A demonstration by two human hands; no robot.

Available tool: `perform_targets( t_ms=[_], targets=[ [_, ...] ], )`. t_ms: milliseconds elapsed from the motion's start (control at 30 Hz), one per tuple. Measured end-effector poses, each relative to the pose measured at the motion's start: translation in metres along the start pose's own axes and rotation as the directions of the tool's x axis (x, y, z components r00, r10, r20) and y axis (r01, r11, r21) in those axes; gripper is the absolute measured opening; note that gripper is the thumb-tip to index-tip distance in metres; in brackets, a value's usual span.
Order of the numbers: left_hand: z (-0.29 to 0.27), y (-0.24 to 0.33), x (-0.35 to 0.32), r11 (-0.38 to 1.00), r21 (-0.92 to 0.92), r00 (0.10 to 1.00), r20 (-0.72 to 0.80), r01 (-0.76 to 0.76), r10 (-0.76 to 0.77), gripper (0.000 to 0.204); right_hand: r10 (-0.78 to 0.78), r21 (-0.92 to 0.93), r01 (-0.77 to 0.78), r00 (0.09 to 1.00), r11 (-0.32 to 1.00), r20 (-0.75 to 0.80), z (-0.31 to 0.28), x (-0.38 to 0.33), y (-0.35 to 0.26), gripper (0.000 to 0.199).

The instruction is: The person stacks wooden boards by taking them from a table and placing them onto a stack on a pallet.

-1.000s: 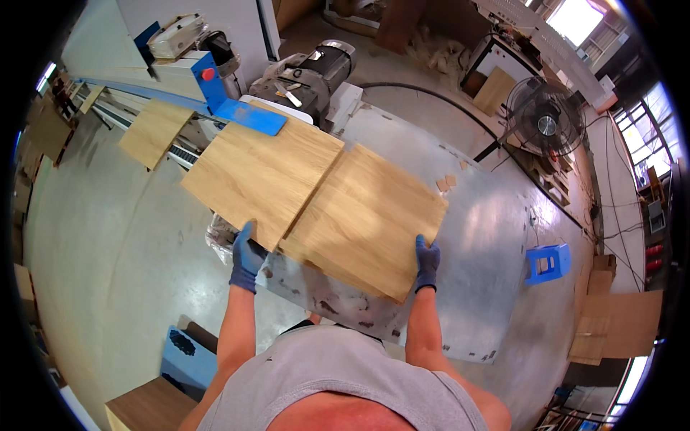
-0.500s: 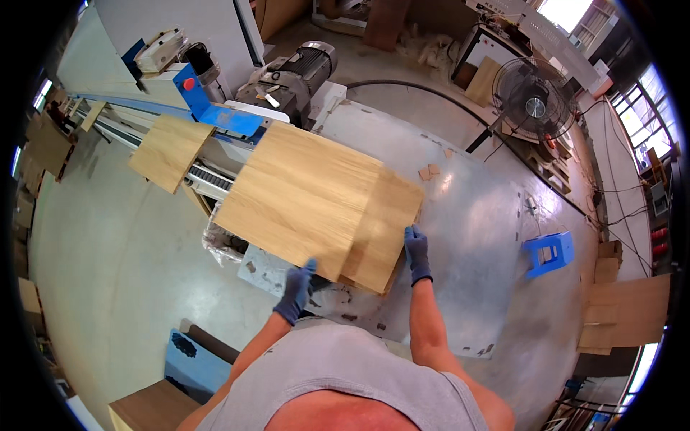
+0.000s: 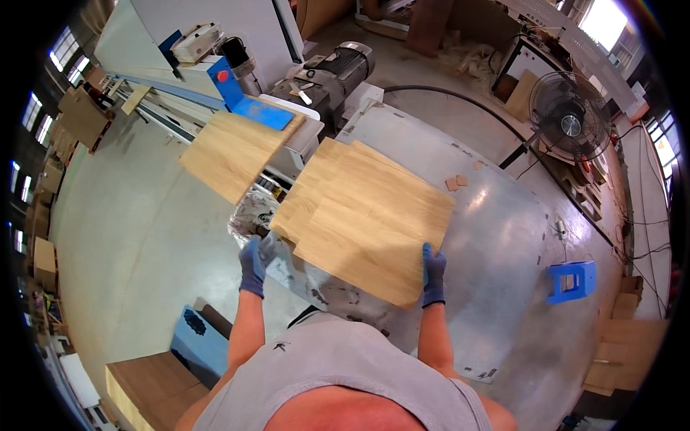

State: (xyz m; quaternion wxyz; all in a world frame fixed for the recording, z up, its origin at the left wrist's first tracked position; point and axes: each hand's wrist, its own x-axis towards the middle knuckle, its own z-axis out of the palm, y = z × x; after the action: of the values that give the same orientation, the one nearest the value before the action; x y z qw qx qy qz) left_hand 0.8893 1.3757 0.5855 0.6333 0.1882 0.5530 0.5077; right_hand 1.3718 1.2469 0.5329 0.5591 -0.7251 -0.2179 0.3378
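- Wood-grain boards (image 3: 374,223) lie in an uneven stack in front of you, over the grey sheet (image 3: 496,287); the top one sits offset to the right.
- Your right hand (image 3: 433,274), gloved in blue, touches the stack's right edge near its closest corner, fingers pointing away from you; whether it is clamped there, you cannot tell.
- Your left hand (image 3: 253,266), gloved too and blurred, is just apart from the stack's left side; how far its fingers are parted, you cannot tell.
- Just beyond that hand is a plastic-wrapped part (image 3: 251,213), close to the stack.
- Up to your left, another board (image 3: 233,154) runs under the machine's blue guard (image 3: 264,113).
- On your right are a fan (image 3: 570,122) and a blue stool (image 3: 573,281).
- Marks like lettering on the pale beam (image 3: 557,29) are too small to read.
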Motion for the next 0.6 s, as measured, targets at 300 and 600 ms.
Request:
perform_targets(
  t_ms=[300, 600],
  targets=[
    [0.015, 0.068, 0.114, 0.967, -0.252, 0.967, 0.251, 0.027, 0.038, 0.046, -0.036, 0.055, 0.041, 0.996, 0.998, -0.086, 0.005, 0.011, 0.029, 0.029],
    [0.047, 0.018, 0.058, 0.959, -0.261, 0.959, 0.283, 0.112, -0.035, 0.042, -0.12, 0.014, 0.123, 0.98, 0.992, -0.157, 0.028, -0.002, 0.012, 0.027]
  ],
)
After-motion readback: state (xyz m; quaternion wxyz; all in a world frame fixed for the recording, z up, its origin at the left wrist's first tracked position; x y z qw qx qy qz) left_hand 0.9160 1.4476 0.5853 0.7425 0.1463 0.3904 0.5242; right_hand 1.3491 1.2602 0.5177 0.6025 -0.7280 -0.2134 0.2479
